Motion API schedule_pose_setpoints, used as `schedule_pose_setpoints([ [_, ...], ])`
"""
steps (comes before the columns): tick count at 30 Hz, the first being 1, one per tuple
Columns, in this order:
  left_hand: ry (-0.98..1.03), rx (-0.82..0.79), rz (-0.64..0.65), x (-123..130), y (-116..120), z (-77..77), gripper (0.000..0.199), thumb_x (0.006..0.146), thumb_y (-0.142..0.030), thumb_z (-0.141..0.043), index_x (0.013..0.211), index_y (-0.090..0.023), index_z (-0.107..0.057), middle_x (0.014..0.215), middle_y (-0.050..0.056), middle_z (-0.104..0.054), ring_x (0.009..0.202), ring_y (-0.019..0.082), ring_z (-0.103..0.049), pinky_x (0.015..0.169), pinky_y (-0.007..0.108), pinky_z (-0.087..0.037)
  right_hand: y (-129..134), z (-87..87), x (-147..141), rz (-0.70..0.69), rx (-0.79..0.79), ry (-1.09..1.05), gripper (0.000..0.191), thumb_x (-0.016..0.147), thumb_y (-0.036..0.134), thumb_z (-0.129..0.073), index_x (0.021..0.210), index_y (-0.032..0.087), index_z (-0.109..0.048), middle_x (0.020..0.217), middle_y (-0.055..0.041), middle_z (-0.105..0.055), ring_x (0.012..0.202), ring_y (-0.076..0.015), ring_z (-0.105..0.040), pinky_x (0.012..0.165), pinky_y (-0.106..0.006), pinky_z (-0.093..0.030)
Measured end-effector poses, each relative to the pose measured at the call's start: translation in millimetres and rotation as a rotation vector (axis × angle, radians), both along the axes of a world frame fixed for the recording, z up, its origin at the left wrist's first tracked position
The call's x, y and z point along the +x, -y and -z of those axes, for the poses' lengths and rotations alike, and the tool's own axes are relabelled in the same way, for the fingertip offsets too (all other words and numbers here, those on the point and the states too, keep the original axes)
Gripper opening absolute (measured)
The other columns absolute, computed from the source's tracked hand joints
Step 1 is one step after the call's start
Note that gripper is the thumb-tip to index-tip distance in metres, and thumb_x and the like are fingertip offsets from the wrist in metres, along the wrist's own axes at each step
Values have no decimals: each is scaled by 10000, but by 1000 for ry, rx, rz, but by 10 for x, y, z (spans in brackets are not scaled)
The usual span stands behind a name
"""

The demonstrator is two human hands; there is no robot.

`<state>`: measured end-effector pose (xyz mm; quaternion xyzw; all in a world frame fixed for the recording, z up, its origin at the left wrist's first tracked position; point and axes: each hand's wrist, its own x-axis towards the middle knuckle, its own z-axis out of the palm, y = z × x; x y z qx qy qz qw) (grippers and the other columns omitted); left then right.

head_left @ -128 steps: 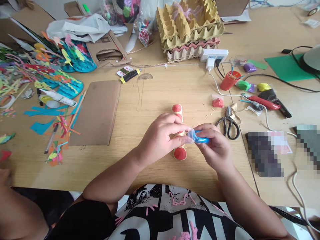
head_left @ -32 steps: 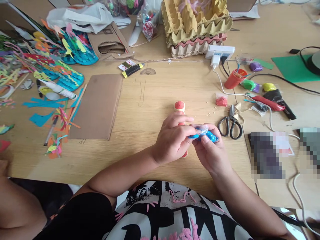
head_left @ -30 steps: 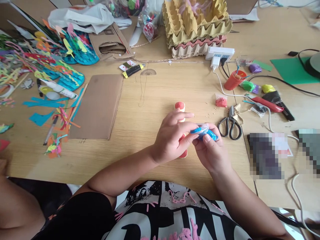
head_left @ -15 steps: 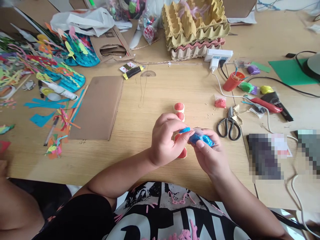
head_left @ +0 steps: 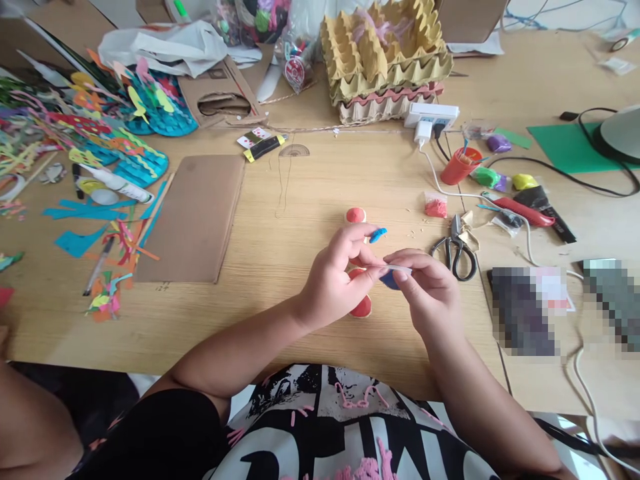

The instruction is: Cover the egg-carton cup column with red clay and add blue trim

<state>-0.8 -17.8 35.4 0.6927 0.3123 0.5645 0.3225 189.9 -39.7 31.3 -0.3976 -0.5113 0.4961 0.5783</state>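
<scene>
Over the table's front half, my left hand [head_left: 340,273] is closed, with a small piece of blue modelling clay [head_left: 379,235] at its index fingertip. Its thumb meets the edge of a small clear plastic bag of blue clay [head_left: 391,280]. My right hand [head_left: 433,290] grips the same bag from the other side, fingers behind and thumb in front. Below and behind my left hand stand pale round pieces with red tops, among them a far one [head_left: 355,215] and a near one [head_left: 361,307]; others are partly hidden by the hand.
Right of my hands lie black-handled scissors [head_left: 455,250], a bag of red clay [head_left: 435,205] and an orange cup [head_left: 460,167]. A cardboard sheet [head_left: 187,220] and paper scraps [head_left: 107,293] are on the left. Egg trays [head_left: 385,73] and a power strip [head_left: 431,115] stand behind.
The blue clay piece at my left fingertips has moved up, away from the bag. My left thumb is now at the bag's edge, and the bag has turned in my right hand.
</scene>
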Motion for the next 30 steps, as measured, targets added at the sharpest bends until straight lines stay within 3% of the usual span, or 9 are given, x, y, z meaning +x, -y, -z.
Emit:
schedule_pose_setpoints([
  [4, -5, -29, 51, 16, 12, 16, 428, 1032, -176, -798, 1394, -269, -589, 831, -61, -739, 767, 135, -774, 795, 305, -678, 27, -66, 35, 15, -16, 93, 201, 1000, 464, -937, 926, 291, -867, 942, -52, -835, 868, -224, -768, 766, -381, -676],
  [9, 101, -373, 118, 18, -27, 60, 572, 985, -293, -892, 1427, -280, -529, 826, -58, -774, 742, 152, -789, 729, 301, -673, -19, -12, 14, 18, -169, -35, 354, 897, 533, -1014, 852, 248, -808, 804, -12, -753, 664, -163, -668, 533, -281, -598],
  [13, 185, -535, 133, -9, -92, 54, 733, 947, -325, -937, 1527, -301, -491, 894, -27, -827, 722, 171, -799, 656, 306, -660, -84, 89, 16, 121, -242, -131, 399, 860, 563, -1038, 892, 257, -785, 821, -2, -778, 667, -150, -689, 568, -262, -617],
  [17, 143, -453, 62, -11, -94, 56, 647, 944, -275, -907, 1475, -265, -538, 863, -33, -818, 855, 181, -833, 800, 317, -696, -78, 106, 33, 174, -210, -74, 423, 860, 593, -1039, 880, 260, -778, 850, -12, -803, 729, -159, -725, 639, -273, -635],
  [20, 136, -401, 53, 7, -77, 104, 607, 949, -237, -878, 1453, -262, -540, 794, -73, -776, 821, 156, -817, 893, 327, -691, -68, 77, 36, 157, -185, -25, 442, 856, 602, -1040, 858, 257, -763, 821, -11, -784, 711, -166, -707, 627, -292, -625],
  [23, 154, -439, 66, 12, -92, 147, 625, 957, -281, -895, 1467, -264, -535, 821, -63, -789, 779, 146, -798, 871, 325, -673, -113, 49, 66, 138, -205, -12, 472, 841, 630, -1037, 858, 256, -750, 814, -11, -771, 693, -171, -694, 600, -298, -619],
  [25, 155, -473, 93, -11, -131, 137, 610, 969, -352, -909, 1458, -257, -558, 905, -12, -830, 856, 168, -816, 863, 330, -664, -178, 34, 130, 127, -220, 3, 500, 821, 654, -1036, 860, 254, -738, 839, -15, -768, 714, -175, -695, 619, -308, -628],
  [28, 208, -482, 90, -93, -213, 52, 504, 1017, -497, -870, 1375, -242, -624, 1052, 60, -855, 988, 197, -822, 885, 346, -651, -307, 34, 293, 163, -230, 148, 506, 839, 677, -991, 877, 247, -727, 847, -26, -737, 719, -187, -679, 637, -329, -601],
  [30, 249, -505, 64, -163, -251, -29, 459, 1008, -569, -868, 1260, -229, -690, 1088, 75, -841, 988, 184, -791, 862, 327, -621, -399, 66, 415, 164, -263, 418, 426, 903, 621, -916, 888, 233, -740, 833, -36, -715, 693, -196, -655, 628, -342, -551],
])
